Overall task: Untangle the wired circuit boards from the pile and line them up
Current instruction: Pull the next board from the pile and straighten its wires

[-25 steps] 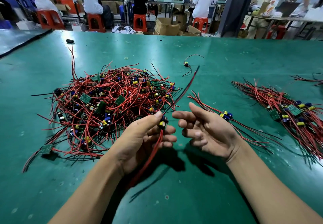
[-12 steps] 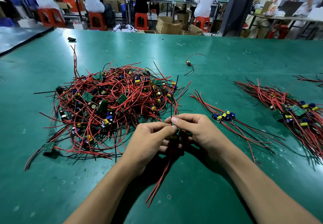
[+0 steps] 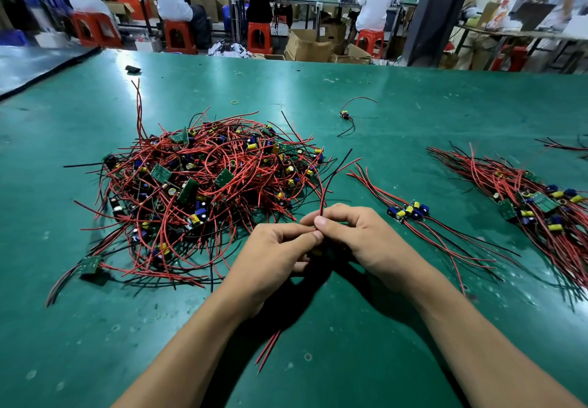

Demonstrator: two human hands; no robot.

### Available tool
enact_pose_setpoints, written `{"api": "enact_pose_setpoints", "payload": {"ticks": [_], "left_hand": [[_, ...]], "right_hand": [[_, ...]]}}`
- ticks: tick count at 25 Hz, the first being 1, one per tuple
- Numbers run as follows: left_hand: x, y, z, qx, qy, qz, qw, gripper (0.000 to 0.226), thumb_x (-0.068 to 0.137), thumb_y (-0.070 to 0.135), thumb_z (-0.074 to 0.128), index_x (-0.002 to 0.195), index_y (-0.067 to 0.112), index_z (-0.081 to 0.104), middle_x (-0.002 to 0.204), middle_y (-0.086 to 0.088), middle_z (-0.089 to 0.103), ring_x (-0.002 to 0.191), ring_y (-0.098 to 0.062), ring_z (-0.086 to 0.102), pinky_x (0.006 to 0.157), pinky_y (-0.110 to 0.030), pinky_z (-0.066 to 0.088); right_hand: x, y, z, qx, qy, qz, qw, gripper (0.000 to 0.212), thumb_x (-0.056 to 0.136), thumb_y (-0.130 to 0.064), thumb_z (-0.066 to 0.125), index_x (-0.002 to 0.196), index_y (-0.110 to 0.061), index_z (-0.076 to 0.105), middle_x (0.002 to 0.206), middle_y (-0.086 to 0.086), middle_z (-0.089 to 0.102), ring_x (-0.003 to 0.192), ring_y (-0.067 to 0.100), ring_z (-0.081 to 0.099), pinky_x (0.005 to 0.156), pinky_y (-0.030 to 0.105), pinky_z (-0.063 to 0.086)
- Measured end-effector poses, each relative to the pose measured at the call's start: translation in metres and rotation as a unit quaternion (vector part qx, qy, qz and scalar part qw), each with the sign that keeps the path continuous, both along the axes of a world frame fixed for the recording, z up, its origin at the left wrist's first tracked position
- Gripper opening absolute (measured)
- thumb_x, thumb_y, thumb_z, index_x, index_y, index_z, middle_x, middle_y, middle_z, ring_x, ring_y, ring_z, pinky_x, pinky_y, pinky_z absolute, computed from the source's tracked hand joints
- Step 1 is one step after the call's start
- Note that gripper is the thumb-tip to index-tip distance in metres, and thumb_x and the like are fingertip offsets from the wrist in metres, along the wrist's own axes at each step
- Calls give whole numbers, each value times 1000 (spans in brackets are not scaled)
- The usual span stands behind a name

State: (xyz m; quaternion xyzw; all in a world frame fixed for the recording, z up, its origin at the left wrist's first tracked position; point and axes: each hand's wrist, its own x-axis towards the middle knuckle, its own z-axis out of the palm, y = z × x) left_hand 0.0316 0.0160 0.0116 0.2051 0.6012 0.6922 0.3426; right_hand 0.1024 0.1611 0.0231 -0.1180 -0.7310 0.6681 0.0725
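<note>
Clutter first: the big tangled pile [image 3: 206, 197] of red and black leads w/ green boards sits on the green tabletop [image 3: 413, 105], just left of your hands. Its near strands reach almost to your L hand [image 3: 273, 255]. One loose board [image 3: 90, 263] lies at the pile's near-left edge. Just right of your R hand [image 3: 359, 235] lies a small lined-up group [image 3: 409, 212], blue and yellow caps together, leads fanned both ways. Further right is a bigger row [image 3: 525, 197] laid the same way. A stray board [image 3: 344, 115] w/ curled leads lies alone toward the far side. A rubber band [image 3: 234, 101] and a small black item [image 3: 133, 69] lie beyond the pile. Bkgd: people seated on red stools [image 3: 259, 36], cardboard boxes [image 3: 307, 46] on the floor.

The wired board [image 3: 316, 251] you're working is mostly hidden btw your hands; only a yellow bit shows. Thumb and forefinger of both hands pinch its leads at one spot, the other fingers curled. The upper leads [image 3: 322, 204] rise close past the pile's right-edge strands; can't tell if they touch. The lower tails [image 3: 269, 348] trail toward you beside your L forearm.

Vs 1 s ago: your hands were apart then, R hand relaxed and holding nothing, board in L fingers only; now both grip it. The upper leads stretched out straight then; now they arc up shorter. Vs 0.5 s ago the pinch looks unchanged. Pile, group and row lie as before.
</note>
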Motion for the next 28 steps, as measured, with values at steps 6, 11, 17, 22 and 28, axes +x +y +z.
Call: {"api": "enact_pose_setpoints", "payload": {"ticks": [6,11,17,22,28], "left_hand": [[-1,-1,2,-7,-15,-15,1000,20,92,6,61,80,0,75,72,-18,71,61,-27,71,55,-27,58],[4,2,2,-18,-2,-2,1000,24,91,6,60,72,5,75,54,-4,63,42,-11,59,42,-17,44],[3,8,5,-31,2,34,999,20,84,1,59,67,-7,66,62,-25,64,53,-34,65,63,-47,56],[5,7,5,-31,-3,16,999,19,83,0,60,70,-13,64,61,-23,64,48,-30,63,50,-32,56],[8,7,5,-34,12,14,999,18,84,1,61,70,-8,68,60,-19,65,46,-26,64,44,-22,49]], "right_hand": [[2,1,0,35,8,37,999,21,101,-18,57,107,-11,76,98,8,61,84,19,61,74,32,52],[1,6,-2,109,18,0,994,16,94,-24,69,89,-11,78,80,5,67,67,5,59,63,16,45],[-7,4,-11,93,29,-51,994,17,94,-23,69,93,-8,78,90,14,70,75,21,61,79,54,50],[-9,15,-16,120,27,-119,985,18,96,-25,67,101,-12,79,58,-26,58,54,-9,55,62,17,31],[-18,21,-24,61,60,-218,972,13,95,-19,66,97,-14,79,55,-24,56,44,-2,45,50,12,32]]}}
